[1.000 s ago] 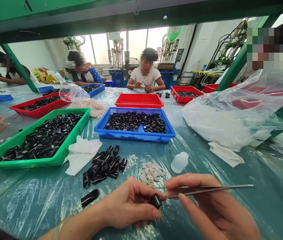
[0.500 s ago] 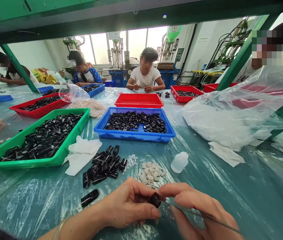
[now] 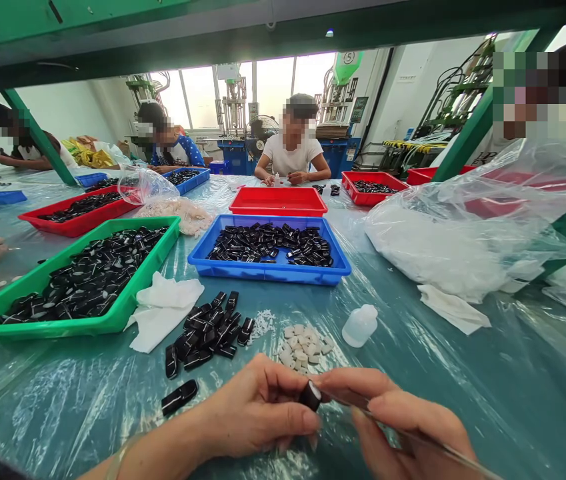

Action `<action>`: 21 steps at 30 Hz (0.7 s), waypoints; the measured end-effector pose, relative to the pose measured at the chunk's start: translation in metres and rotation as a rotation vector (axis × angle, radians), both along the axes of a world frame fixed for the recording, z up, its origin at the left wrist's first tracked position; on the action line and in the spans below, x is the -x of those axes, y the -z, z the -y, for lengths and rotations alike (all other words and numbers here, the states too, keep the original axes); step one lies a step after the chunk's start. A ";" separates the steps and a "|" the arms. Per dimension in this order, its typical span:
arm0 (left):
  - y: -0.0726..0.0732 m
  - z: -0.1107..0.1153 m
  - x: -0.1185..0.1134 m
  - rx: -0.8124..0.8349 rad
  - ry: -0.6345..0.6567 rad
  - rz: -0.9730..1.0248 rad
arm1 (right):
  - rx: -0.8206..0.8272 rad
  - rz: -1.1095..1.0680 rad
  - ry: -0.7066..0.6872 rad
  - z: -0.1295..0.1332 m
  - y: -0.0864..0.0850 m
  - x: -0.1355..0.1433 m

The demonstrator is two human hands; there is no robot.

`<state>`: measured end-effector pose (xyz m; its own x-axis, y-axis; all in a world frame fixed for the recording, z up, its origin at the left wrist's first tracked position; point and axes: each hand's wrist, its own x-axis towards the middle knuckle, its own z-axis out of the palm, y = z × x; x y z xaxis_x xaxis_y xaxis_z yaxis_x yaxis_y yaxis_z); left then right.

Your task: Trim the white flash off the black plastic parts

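My left hand (image 3: 267,407) is closed around a small black plastic piece (image 3: 307,397), its end turned up and showing a pale oval face. In my right hand (image 3: 403,420) are thin metal tweezers (image 3: 443,448), pinched between thumb and fingers; their tip is hidden by the fingertips beside the black piece. Just beyond my hands lies a heap of pale flat chips (image 3: 303,345). Left of it are tiny white bits (image 3: 263,325) and a pile of black pieces (image 3: 207,330). One loose black piece (image 3: 179,397) lies near my left forearm.
A small white bottle (image 3: 360,325) stands right of the chips. Beyond are a blue tray (image 3: 267,272), a green tray (image 3: 83,327) and a red tray (image 3: 277,201). White tissue (image 3: 163,308) and a clear bag (image 3: 443,247) lie on the sheet. Co-workers sit around; a green frame crosses overhead.
The black piece's end now shows a pale oval face where it looked dark before. My right hand and the tweezers have shifted slightly. The person opposite has lowered one hand.
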<state>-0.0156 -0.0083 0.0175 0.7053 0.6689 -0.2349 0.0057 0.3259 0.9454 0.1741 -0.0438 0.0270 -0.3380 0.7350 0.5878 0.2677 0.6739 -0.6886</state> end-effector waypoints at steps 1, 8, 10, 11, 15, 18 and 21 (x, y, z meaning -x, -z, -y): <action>0.000 0.000 0.000 0.005 -0.001 -0.001 | 0.039 -0.068 -0.007 -0.001 0.002 0.000; 0.003 -0.001 -0.001 0.062 -0.023 -0.043 | 0.134 -0.360 0.072 -0.008 0.004 0.000; 0.000 -0.002 0.001 0.047 -0.040 -0.038 | 0.138 -0.424 0.103 -0.011 0.003 0.000; -0.001 -0.002 0.002 0.031 -0.052 -0.026 | 0.133 -0.442 0.106 -0.013 0.003 0.000; -0.006 -0.002 0.003 -0.006 -0.112 0.086 | 0.121 -0.372 0.061 -0.017 0.009 -0.002; -0.005 0.000 0.001 0.051 -0.085 0.170 | 0.133 -0.276 0.017 -0.016 0.012 -0.004; -0.003 0.002 -0.002 0.115 -0.069 0.168 | 0.123 -0.169 0.008 -0.013 0.007 -0.005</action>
<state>-0.0138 -0.0102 0.0209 0.6944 0.6926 -0.1952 -0.1754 0.4260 0.8875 0.1795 -0.0307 0.0201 -0.2365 0.8067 0.5416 0.1464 0.5806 -0.8009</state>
